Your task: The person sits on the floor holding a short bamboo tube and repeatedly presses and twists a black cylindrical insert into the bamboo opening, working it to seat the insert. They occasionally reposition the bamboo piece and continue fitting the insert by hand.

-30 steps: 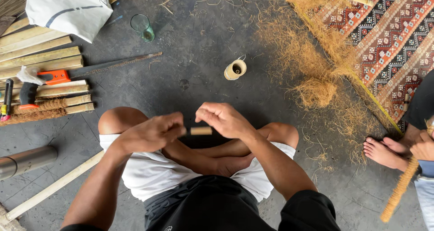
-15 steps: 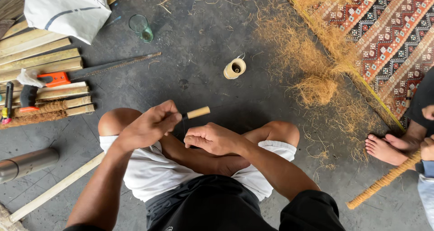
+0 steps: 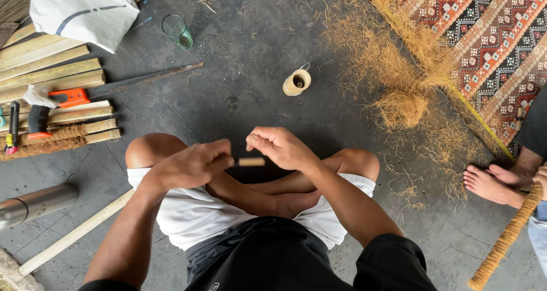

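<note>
The left hand [image 3: 191, 165] pinches a short stick [image 3: 250, 161] above the crossed legs. The right hand [image 3: 279, 145] is curled at its tip, maybe to steady it. A spool [image 3: 297, 82] sits beyond.

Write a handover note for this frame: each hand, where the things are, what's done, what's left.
Left hand: closed on the dark end of a short stick, above the crossed legs.
Right hand: fingers pinched just above the stick's pale tip; I cannot tell if it grips anything.
Around: twine spool upright on the floor ahead; loose coconut fibre ahead to the right; hand saw and bamboo slats to the left; drinking glass beyond them.
Another person's foot and a fibre-wrapped rod at far right.
Done: no wrapping visible on the stick.
Left: cannot be told from this view.
</note>
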`<control>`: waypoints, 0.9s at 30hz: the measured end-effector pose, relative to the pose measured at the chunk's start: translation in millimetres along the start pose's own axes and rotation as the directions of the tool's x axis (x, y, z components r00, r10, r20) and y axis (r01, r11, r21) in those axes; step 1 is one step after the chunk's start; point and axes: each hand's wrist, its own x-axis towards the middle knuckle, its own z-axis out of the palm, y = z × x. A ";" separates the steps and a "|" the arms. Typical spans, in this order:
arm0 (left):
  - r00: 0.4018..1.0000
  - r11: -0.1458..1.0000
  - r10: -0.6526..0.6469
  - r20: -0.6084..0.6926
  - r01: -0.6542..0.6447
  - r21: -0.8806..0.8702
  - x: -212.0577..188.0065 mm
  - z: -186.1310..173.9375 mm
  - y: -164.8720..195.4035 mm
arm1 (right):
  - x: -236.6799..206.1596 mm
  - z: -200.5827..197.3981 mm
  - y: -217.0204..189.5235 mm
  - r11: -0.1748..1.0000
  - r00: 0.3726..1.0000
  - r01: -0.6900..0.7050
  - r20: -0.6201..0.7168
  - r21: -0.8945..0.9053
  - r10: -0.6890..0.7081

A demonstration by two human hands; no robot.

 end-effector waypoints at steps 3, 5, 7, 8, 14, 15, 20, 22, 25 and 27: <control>0.972 0.991 -0.066 -0.227 0.037 -0.129 0.8 1.1 1.6 | -1.1 -0.4 -1.5 0.999 0.996 0.021 0.087 -0.038 -0.018; 0.986 0.933 -0.018 -0.168 -0.044 -0.358 0.9 0.2 1.8 | -1.5 -1.7 -3.9 0.994 0.980 -0.013 0.194 -0.110 0.034; 0.992 0.842 0.121 0.035 -0.084 -0.532 0.2 -0.5 0.8 | -0.6 -3.2 -6.6 0.992 0.988 -0.125 0.092 0.032 0.122; 0.994 0.916 0.100 0.053 -0.071 -0.394 0.3 0.1 0.0 | -0.2 -3.7 -7.7 0.979 0.985 -0.172 0.040 0.105 0.169; 0.971 0.970 0.000 -0.238 -0.058 -0.237 4.3 5.7 -6.1 | -0.9 1.3 -5.6 0.993 0.994 0.055 0.100 -0.100 -0.045; 0.982 0.896 0.050 -0.183 -0.125 -0.427 4.4 5.8 -7.3 | -0.2 0.3 -2.9 0.995 0.995 0.060 0.087 -0.078 -0.053; 0.989 0.950 0.137 0.054 -0.115 -0.290 3.4 8.8 -10.5 | 0.3 -3.1 7.4 0.986 0.986 -0.147 -0.098 -0.083 0.138; 0.987 0.994 0.106 -0.122 -0.109 -0.014 4.5 11.0 -10.8 | -0.1 -2.1 7.9 0.997 0.998 0.043 -0.039 -0.065 -0.045; 0.955 0.926 -0.156 -0.254 0.052 -0.374 6.0 11.9 -11.0 | 1.3 0.6 6.3 0.998 0.993 0.060 0.103 -0.023 -0.057; 0.998 0.829 0.030 -0.060 -0.059 -0.556 6.1 11.0 -10.5 | 2.5 0.9 5.1 0.997 0.991 -0.036 0.131 0.067 0.027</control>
